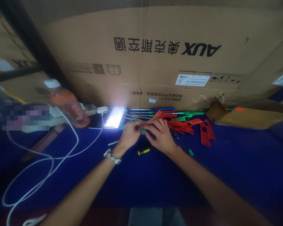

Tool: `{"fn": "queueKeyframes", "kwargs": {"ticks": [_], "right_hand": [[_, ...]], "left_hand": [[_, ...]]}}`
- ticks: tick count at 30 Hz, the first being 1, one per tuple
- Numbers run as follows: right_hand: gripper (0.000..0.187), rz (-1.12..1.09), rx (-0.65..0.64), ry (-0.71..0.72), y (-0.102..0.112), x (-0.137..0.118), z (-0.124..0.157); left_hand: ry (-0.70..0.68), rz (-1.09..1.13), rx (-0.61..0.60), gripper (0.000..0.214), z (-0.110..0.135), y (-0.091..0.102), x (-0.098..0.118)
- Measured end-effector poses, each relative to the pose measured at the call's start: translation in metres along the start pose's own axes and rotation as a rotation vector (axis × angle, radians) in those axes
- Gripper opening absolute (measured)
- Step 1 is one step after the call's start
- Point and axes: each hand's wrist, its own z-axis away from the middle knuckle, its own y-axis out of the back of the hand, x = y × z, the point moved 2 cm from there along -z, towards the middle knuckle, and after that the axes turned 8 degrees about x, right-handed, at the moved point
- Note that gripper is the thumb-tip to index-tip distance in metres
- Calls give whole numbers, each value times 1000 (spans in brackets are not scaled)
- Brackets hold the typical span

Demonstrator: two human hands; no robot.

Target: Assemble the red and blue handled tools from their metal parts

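My left hand (130, 134), with a bracelet (112, 158) at the wrist, and my right hand (161, 135) meet above the blue table. Both are closed, their fingertips pinching a small thing that the fingers mostly hide. Just below the fingertips shows a bit of teal (143, 131). Behind my right hand lie red plastic handle pieces (182, 125) and a green handle with a metal rod (190, 116). A small yellow piece (143, 152) rests in front of my hands. To its left is a short metal tube (113, 143), partly behind my left wrist.
A large cardboard box (141, 75) walls off the back. At the left stand a drink bottle (69, 105) and a looping white cable (76, 138), beside a glowing phone (114, 117). Another red piece (205, 135), a teal bit (190, 152) and a yellow-brown packet (252, 118) lie right.
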Motion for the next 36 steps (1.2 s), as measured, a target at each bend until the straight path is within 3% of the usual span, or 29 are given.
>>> {"fn": "queueKeyframes", "kwargs": {"ticks": [6,14,20,24,29,33,36], "right_hand": [[18,-83,136,61,5,1,-2],[35,-165,118,88,8,1,3],[40,-162,162,-18,13,6,6],[28,-232,195,-43,13,4,7],[16,-164,144,18,9,-3,4],[23,-149,165,-19,8,1,5],[25,-190,182,-74,9,9,8]], "left_hand": [[44,82,3,24,1,-2,3],[9,-1,33,21,2,0,5],[58,-8,-6,19,3,-2,5],[93,16,0,19,3,-2,3],[-1,-58,23,19,2,-2,4],[29,-101,-20,22,2,0,1],[-58,-284,-137,22,5,1,0]]}}
